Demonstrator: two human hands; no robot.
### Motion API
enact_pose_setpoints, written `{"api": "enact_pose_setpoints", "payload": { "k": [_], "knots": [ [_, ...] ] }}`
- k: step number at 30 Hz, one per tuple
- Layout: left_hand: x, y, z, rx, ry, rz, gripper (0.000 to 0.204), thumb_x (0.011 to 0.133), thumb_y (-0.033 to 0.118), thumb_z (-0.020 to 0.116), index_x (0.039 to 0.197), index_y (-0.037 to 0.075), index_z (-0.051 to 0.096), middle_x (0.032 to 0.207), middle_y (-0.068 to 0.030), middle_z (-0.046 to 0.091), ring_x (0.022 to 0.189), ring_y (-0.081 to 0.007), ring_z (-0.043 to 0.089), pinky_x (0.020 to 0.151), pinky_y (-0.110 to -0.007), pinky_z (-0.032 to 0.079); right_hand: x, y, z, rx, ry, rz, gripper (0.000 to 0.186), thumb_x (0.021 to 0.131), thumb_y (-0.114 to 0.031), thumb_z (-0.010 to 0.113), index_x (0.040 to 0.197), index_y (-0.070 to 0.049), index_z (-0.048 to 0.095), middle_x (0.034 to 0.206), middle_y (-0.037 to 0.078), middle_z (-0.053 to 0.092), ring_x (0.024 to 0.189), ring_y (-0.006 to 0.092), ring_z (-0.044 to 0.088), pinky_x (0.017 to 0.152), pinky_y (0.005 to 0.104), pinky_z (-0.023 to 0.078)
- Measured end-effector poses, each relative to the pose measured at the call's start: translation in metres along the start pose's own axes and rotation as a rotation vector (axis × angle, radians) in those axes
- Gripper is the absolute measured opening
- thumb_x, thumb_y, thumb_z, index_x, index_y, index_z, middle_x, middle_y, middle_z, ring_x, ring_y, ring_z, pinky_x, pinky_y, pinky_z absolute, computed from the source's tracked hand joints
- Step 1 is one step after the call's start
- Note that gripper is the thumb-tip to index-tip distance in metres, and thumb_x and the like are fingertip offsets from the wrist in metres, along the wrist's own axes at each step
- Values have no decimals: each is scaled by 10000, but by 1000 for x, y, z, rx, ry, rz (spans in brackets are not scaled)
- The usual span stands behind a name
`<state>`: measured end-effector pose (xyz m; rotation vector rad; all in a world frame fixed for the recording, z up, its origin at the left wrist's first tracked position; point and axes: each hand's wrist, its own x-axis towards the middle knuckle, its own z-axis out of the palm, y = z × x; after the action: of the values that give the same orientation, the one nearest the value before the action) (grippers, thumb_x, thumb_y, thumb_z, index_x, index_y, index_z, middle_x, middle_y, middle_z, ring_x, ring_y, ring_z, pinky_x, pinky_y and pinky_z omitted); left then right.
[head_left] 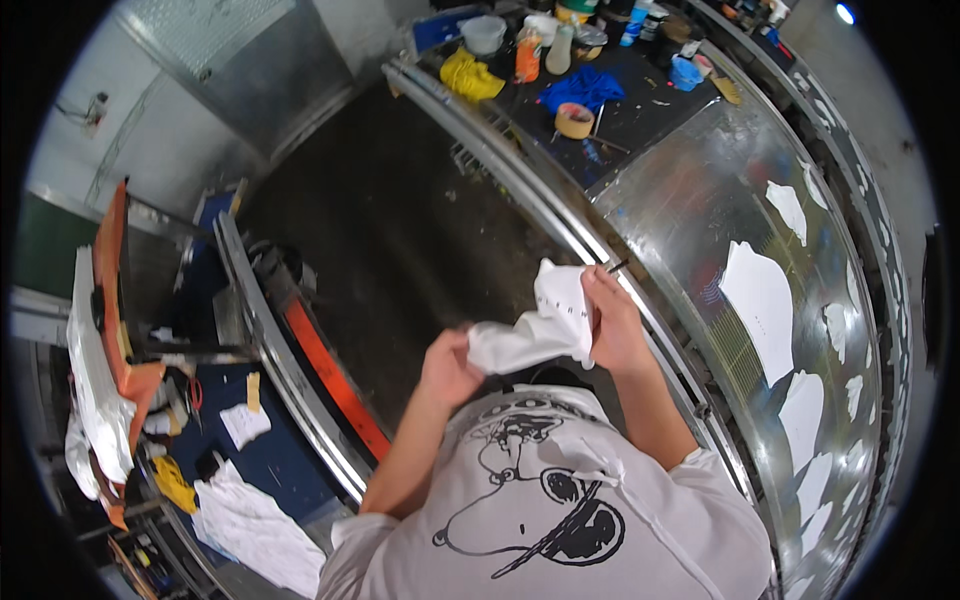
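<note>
A white fabric piece (525, 330) with small dark printing is stretched between my two hands above the dark floor, in front of my body. My left hand (450, 365) is closed on its lower left end. My right hand (610, 315) grips its right side, fingers over the top. A thin dark stick (618, 267) pokes out beside my right fingertips; I cannot tell whether I hold it.
A metal table (670, 170) on the right carries white pieces (760, 310); its dark far end holds bottles, tubs, tape (573, 120), blue and yellow cloths. On the left are rails (280, 360), an orange-red strip (335, 375) and a navy bench (280, 460) with white cloths.
</note>
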<state>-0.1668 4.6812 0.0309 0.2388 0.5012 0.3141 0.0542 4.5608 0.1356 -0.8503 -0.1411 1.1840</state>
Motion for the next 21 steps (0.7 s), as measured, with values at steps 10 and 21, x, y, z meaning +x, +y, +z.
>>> {"api": "enact_pose_setpoints", "payload": {
  "k": [10,21],
  "knots": [
    [32,-4,17,77,52,-59,381,999,243,637,1326,53,598,1276,-115,667,1195,-262,636,1060,-421,492,3,-18,-9,86,10,-96,207,1082,-231,474,1088,-54,581,954,65,683,858,152,684,798,312,564],
    [1,34,55,359,14,402,273,1011,82,610,1257,-27,652,1208,-103,698,1091,-176,656,973,-329,501,17,10,-76,-149,176,-106,173,1040,-197,566,1118,-45,592,1018,84,690,951,198,699,840,318,561]
  ]
}}
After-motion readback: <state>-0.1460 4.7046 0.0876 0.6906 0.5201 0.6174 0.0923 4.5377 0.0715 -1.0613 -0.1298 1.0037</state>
